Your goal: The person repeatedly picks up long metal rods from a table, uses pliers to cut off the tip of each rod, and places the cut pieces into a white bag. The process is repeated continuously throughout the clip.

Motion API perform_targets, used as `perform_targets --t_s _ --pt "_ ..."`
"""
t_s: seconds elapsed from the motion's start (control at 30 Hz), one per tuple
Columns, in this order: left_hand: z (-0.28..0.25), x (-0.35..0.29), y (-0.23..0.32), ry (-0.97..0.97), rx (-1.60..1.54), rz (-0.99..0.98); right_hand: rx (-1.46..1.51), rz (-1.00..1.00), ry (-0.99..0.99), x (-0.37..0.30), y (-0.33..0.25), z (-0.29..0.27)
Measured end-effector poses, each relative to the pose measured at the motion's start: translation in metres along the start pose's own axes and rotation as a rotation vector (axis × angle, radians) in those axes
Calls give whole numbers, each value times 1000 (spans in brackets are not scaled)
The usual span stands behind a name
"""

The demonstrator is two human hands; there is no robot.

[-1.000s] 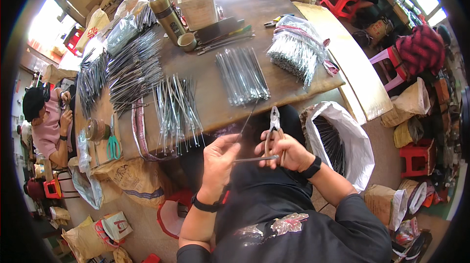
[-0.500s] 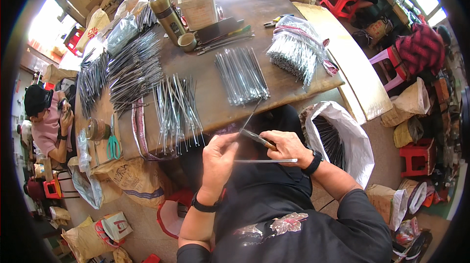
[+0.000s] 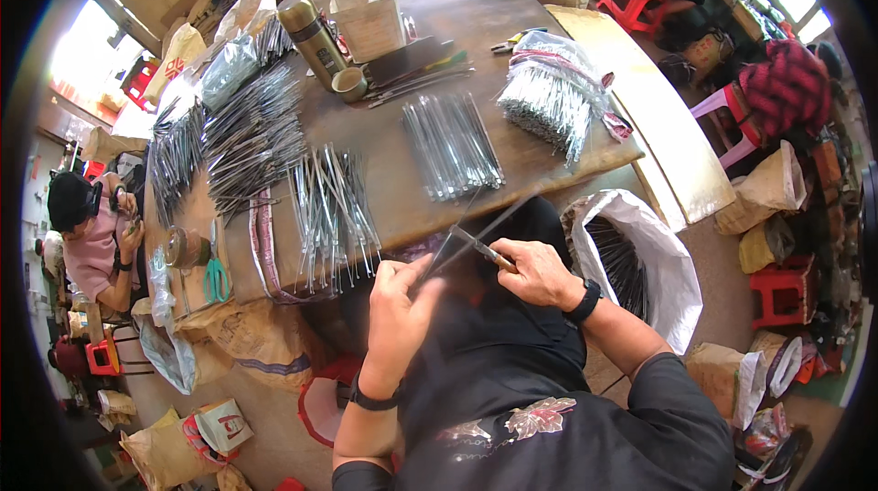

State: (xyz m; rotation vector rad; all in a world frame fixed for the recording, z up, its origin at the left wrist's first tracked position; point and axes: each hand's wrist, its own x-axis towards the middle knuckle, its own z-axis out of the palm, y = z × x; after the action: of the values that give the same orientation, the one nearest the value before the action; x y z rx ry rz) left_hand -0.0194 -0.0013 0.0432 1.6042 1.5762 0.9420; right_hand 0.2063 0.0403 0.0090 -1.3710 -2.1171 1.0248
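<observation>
My left hand (image 3: 400, 301), just off the table's front edge, is closed in a pinch on a thin metal strip (image 3: 494, 224) that slants up to the right, blurred by motion. A second dark thin piece runs up from the same fingers. My right hand (image 3: 538, 273) is wrapped round the brown handle of a small knife-like tool (image 3: 479, 246). Its metal end points up and left, close to the strips; whether it touches them I cannot tell. Beyond my hands lie a neat row of metal strips (image 3: 453, 145) and a looser pile of strips (image 3: 333, 208).
Larger strip heaps (image 3: 251, 130) cover the table's left, near teal scissors (image 3: 216, 279). A bagged bundle (image 3: 546, 107) lies right. Behind stand a flask (image 3: 312, 41), a cup (image 3: 349, 83) and a box (image 3: 368, 20). A white sack (image 3: 672, 294) stands by my right arm; a co-worker (image 3: 96, 253) sits far left.
The strip from my left hand has swung from lying level toward the right to slanting up and right. My left hand has turned slightly; the right still grips the tool.
</observation>
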Motion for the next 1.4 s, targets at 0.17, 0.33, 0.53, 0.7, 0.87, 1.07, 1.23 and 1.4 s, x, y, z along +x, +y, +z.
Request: perform_targets --t_s 0.17,0.33,0.53,0.7,0.87,1.07,1.23,1.4 --pt "-10 25 -44 155 -162 -136 178 55 -21 4 -2 6" --pt "-47 59 -100 211 -280 -402 373 100 47 7 15 9" --pt "-51 57 -96 241 -227 -428 757 183 86 -1 25 2" --pt "-16 49 -49 281 113 -22 943 268 65 -3 30 -17" --pt "44 99 -45 225 211 -47 1022 246 33 -5 24 -17" --pt "74 134 -56 129 485 -245 1049 281 18 -18 21 -21" --pt "62 138 -54 112 621 -288 1035 270 139 -28 32 -32" --pt "56 145 -53 156 513 -252 1114 324 263 -28 43 -38"
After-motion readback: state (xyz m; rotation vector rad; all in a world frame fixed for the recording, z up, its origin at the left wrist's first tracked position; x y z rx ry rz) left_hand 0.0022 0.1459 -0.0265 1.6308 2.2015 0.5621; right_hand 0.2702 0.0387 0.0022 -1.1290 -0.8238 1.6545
